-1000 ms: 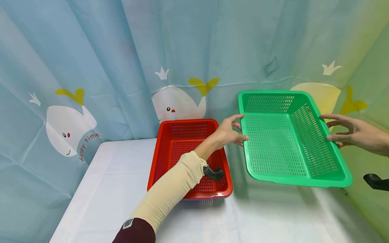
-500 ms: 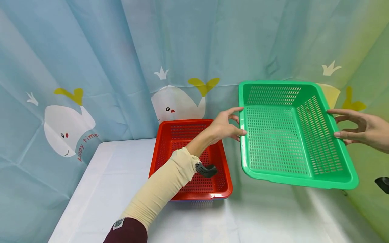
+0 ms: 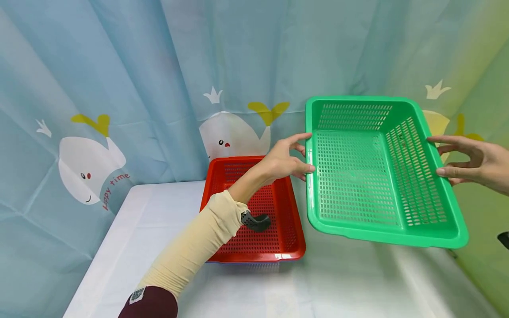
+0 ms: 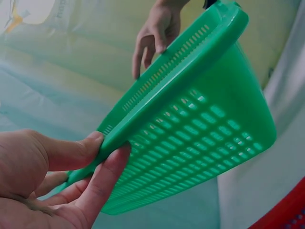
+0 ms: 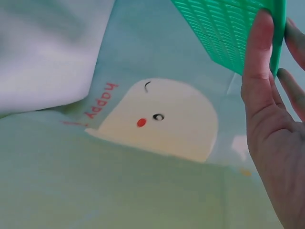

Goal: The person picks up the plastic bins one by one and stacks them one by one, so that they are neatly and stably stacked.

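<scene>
A green plastic basket (image 3: 354,176) with slotted walls is held up in the air, tilted so its inside faces the head camera. My left hand (image 3: 284,160) pinches its left rim between thumb and fingers; the left wrist view shows the thumb (image 4: 81,150) on one side of the rim and fingers on the other. On the opposite rim, my right hand (image 3: 475,162) grips with thumb and fingers, and in the right wrist view that hand (image 5: 276,119) holds the basket edge. To the left, a red basket (image 3: 292,221) sits on the table, partly hidden by my left forearm.
Under the red basket shows a thin strip of a bluish-purple basket (image 3: 258,266). A white-covered table (image 3: 159,212) carries them. Behind it hangs a light blue curtain (image 3: 159,79) with whale prints, and a greenish curtain (image 3: 489,106) closes off the right side.
The green basket has risen a little and tilted further toward the head camera, both hands moving with it. My left forearm has shifted left over the red basket, which has stayed in place.
</scene>
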The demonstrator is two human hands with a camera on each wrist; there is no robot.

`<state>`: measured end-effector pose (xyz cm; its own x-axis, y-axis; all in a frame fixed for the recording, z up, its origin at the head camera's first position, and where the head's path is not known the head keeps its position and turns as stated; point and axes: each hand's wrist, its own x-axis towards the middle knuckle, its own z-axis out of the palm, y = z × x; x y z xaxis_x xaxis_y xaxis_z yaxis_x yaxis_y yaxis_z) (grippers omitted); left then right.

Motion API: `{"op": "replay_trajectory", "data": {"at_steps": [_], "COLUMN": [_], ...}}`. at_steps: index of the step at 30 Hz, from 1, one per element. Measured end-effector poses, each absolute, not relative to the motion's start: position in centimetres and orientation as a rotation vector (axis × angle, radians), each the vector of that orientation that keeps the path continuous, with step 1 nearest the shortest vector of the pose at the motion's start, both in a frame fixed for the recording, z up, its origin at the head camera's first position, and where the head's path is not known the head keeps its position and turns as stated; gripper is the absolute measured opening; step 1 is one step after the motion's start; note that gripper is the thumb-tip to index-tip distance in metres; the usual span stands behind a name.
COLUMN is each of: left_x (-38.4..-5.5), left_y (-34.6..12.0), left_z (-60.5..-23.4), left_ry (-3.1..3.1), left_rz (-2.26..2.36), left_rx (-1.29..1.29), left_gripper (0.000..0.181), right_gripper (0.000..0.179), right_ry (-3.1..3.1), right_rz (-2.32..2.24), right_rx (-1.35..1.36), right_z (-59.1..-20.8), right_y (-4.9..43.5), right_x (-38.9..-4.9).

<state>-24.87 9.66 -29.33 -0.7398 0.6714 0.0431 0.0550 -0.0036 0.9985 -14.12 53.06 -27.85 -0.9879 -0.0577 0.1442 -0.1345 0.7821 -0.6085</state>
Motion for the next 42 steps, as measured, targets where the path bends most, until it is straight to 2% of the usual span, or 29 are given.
{"op": "replay_trajectory", "data": {"at_steps": [11, 20, 42], "left_x": [-24.6, -24.1, -23.0], "left_y": [4.3, -0.5, -10.4], "left_z": [-26.8, -25.7, -25.7], "left_ry": [1.877, 1.960, 2.172], "left_rz": [1.803, 1.792, 1.666], "left_rx": [0.787, 0.768, 0.666], "left_gripper": [0.088, 0.087, 0.085], "right_gripper": [0.080, 0.078, 0.075], "right_ry": [-2.928, -2.909, -2.842], "right_rz": [1.035, 1.159, 1.489], "right_rx": [0.192, 0.392, 0.537], "right_z": [-24.3, -22.9, -23.6], "right_y": [48.1, 44.0, 34.7], "right_x": [-14.7, -16.1, -18.3]}}
